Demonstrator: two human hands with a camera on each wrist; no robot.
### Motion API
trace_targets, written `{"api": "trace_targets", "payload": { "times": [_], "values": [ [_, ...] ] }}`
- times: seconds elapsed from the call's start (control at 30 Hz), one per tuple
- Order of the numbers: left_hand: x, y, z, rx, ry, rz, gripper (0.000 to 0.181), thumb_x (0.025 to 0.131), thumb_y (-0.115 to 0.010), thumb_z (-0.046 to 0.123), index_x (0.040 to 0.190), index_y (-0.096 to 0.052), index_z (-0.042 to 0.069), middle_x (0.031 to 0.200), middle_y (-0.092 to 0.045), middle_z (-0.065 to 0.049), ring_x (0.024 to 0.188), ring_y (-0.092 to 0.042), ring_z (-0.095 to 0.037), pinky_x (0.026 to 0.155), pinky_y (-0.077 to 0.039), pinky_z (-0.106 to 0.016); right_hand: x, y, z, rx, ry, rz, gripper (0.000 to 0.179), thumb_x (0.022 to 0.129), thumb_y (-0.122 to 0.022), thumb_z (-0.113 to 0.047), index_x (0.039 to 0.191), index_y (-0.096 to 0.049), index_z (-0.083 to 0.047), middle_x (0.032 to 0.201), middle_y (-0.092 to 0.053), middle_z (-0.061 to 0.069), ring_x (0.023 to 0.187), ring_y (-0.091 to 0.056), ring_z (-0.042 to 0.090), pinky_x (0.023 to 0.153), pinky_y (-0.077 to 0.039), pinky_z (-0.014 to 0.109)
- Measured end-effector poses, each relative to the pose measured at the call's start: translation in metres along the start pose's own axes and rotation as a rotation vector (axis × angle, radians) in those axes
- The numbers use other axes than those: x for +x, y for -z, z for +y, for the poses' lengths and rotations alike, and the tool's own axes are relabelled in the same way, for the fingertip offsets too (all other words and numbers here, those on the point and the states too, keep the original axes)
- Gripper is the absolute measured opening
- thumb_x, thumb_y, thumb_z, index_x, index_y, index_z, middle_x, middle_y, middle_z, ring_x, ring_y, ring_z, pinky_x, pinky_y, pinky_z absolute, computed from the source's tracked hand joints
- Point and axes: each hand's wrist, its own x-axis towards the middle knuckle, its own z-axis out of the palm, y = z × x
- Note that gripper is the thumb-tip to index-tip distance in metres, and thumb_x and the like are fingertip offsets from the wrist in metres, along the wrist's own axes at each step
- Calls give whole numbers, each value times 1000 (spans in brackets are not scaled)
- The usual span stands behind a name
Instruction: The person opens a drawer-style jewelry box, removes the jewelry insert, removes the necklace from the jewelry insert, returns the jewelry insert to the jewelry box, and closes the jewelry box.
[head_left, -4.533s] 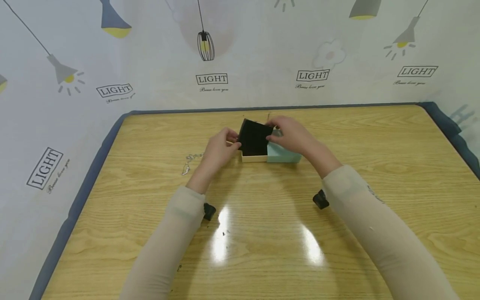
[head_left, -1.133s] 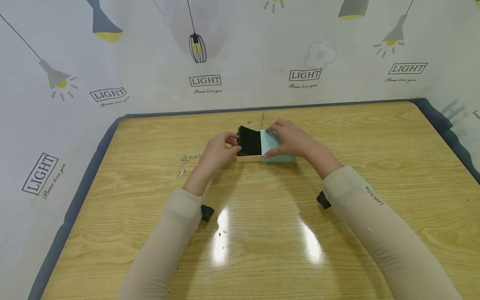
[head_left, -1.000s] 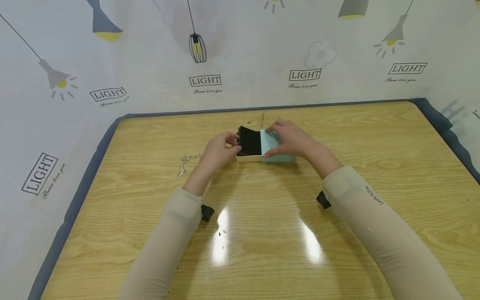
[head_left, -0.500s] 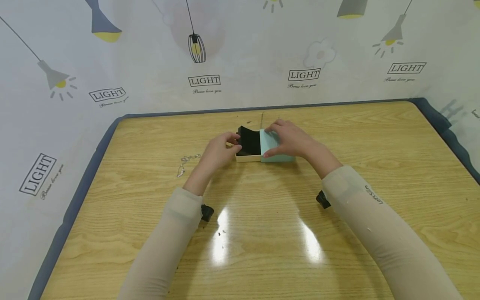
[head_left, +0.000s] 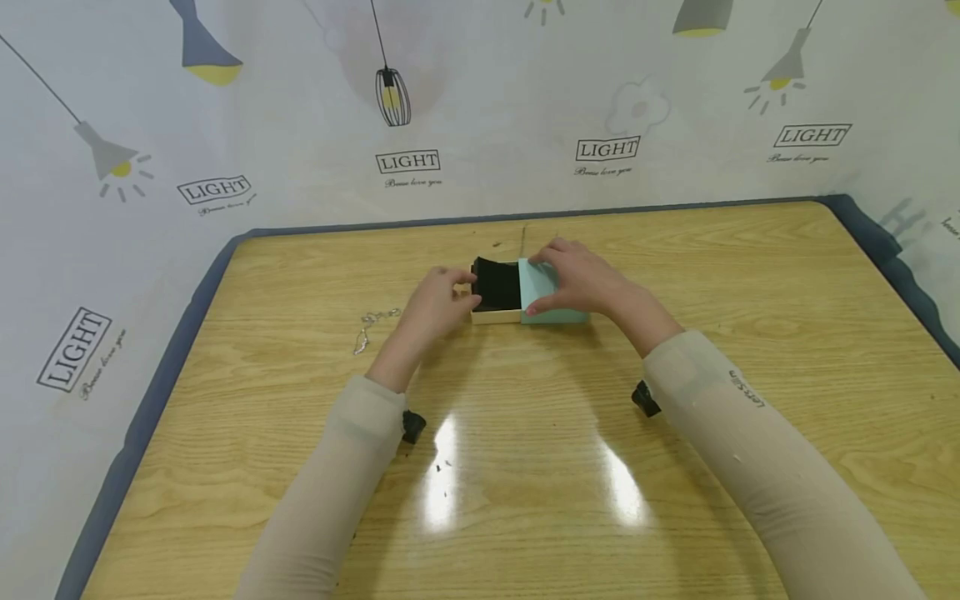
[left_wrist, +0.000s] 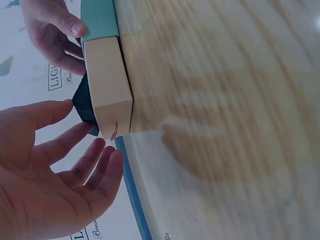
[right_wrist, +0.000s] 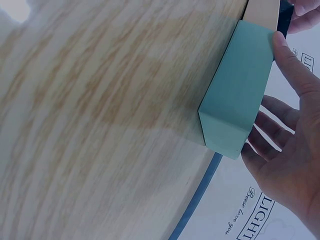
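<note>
A small jewelry box stands on the table, its cream inner drawer (head_left: 495, 317) pulled part way out to the left from a light teal sleeve (head_left: 538, 287). A black foam pad (head_left: 497, 285) lies in the drawer, its left end raised above the rim. My left hand (head_left: 437, 304) pinches that raised end with thumb and index finger; the other fingers are spread near the drawer's end, where a small ribbon tab (left_wrist: 114, 131) shows in the left wrist view. With thumb and fingers across its top, my right hand (head_left: 588, 279) grips the sleeve.
A silver chain (head_left: 362, 337) lies on the wooden table (head_left: 525, 383), left of my left hand. Small dark specks are scattered on the tabletop. A wall covering (head_left: 510, 100) with printed lamps rises behind the table's far edge.
Over the last seconds the foam pad has gone from standing tilted above the drawer to lying nearly flat in it. My right hand has shifted from the pad's edge onto the sleeve.
</note>
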Motion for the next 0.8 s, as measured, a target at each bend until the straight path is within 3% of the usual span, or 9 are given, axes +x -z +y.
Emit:
{"api": "trace_targets", "payload": {
  "times": [0.17,0.37,0.8],
  "values": [
    [-2,-2,-1,71,8,27,41,100,-61,29,139,-57,15,153,-40,-15,128,-53,-33,108,-48,-49,0,0,0,1,6,3,86,76,-84,-50,144,-50,-9,146,-47,14,130,-46,35,105,-46,51],
    [-3,-3,-2,80,8,49,43,99,-63,28,140,-56,17,148,-46,-11,125,-54,-30,106,-49,-46,-1,0,-1,1,8,8,85,76,-84,-49,144,-50,-9,145,-48,14,129,-47,35,105,-46,51],
    [-5,-1,-3,111,-8,10,47,101,-60,31,145,-51,20,150,-45,-11,132,-50,-31,110,-46,-49,-1,0,-1,5,3,6,86,76,-84,-50,144,-50,-9,145,-48,14,129,-46,34,106,-46,50]
  ]
}}
